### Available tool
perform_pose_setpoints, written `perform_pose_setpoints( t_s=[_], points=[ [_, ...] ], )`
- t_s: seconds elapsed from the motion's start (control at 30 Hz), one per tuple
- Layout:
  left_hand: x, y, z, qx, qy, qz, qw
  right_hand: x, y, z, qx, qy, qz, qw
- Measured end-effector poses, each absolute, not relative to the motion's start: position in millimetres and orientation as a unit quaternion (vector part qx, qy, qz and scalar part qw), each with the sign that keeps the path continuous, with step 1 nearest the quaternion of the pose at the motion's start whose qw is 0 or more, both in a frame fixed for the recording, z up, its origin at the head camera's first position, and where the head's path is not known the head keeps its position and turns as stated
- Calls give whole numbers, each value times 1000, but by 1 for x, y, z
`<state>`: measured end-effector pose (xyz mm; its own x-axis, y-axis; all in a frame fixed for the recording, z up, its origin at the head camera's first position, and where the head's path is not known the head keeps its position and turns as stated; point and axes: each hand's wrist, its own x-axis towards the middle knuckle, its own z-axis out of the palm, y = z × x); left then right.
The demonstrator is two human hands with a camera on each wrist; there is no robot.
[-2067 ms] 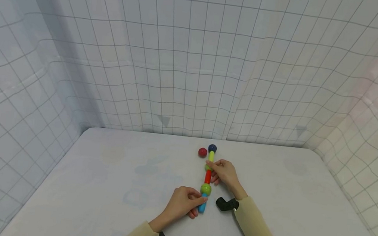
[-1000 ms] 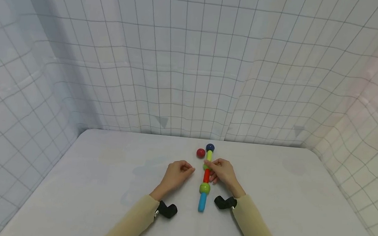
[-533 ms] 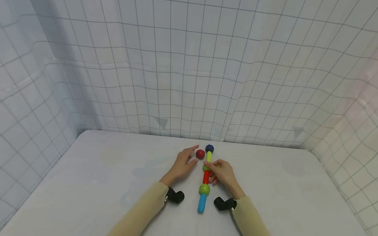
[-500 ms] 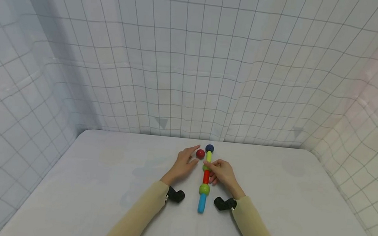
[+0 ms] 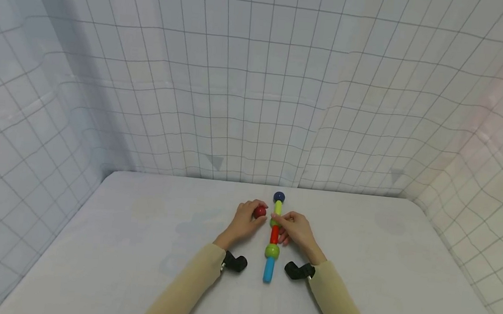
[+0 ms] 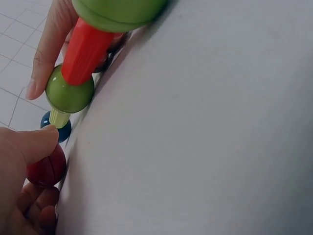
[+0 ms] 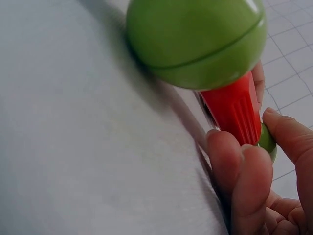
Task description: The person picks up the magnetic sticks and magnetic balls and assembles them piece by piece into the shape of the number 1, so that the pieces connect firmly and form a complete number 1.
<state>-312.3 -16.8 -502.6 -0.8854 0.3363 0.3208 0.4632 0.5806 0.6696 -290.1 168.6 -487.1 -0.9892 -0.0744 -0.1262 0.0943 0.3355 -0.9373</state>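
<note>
My left hand (image 5: 242, 222) holds a glossy red ball (image 5: 259, 212) between thumb and fingers, just left of a straight chain of toy balls and rods on the table. From far to near, the chain runs: dark blue ball (image 5: 279, 196), yellow-green rod (image 5: 278, 207), green ball (image 5: 273, 223), red rod (image 5: 274, 235), a larger-looking green ball (image 5: 272, 251), blue rod (image 5: 269, 270). With thumb and fingers, my right hand (image 5: 298, 230) pinches the far green ball from the right, partly hiding it. The left wrist view shows the thumb on the red ball (image 6: 46, 169).
A white table (image 5: 145, 247) extends to both sides. Behind it hangs a white gridded cloth (image 5: 247, 102), with similar cloth at left and right. A black device is strapped on the left wrist (image 5: 235, 262), another on the right (image 5: 299, 271).
My left hand left the blue rod, reached forward, and took hold of the red ball, which has shifted slightly nearer and left. The right hand stays on the far green ball.
</note>
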Motion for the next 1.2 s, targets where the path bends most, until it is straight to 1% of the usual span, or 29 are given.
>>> perform_pose_setpoints(
  t_s=[0.2,0.47,0.77,1.2],
  points=[
    [-302,-26,-503,-195,-880,-426,77,-290,169,-489,3,815,-575,70],
    [-281,-38,-505,-167,-867,-461,92,-290,169,-488,3,820,-568,72],
    [-251,-52,-504,-149,-853,-491,93,-292,166,-485,4,820,-564,91],
    [-206,-61,-506,-99,-818,-561,78,-294,162,-484,13,822,-562,95]
  ],
)
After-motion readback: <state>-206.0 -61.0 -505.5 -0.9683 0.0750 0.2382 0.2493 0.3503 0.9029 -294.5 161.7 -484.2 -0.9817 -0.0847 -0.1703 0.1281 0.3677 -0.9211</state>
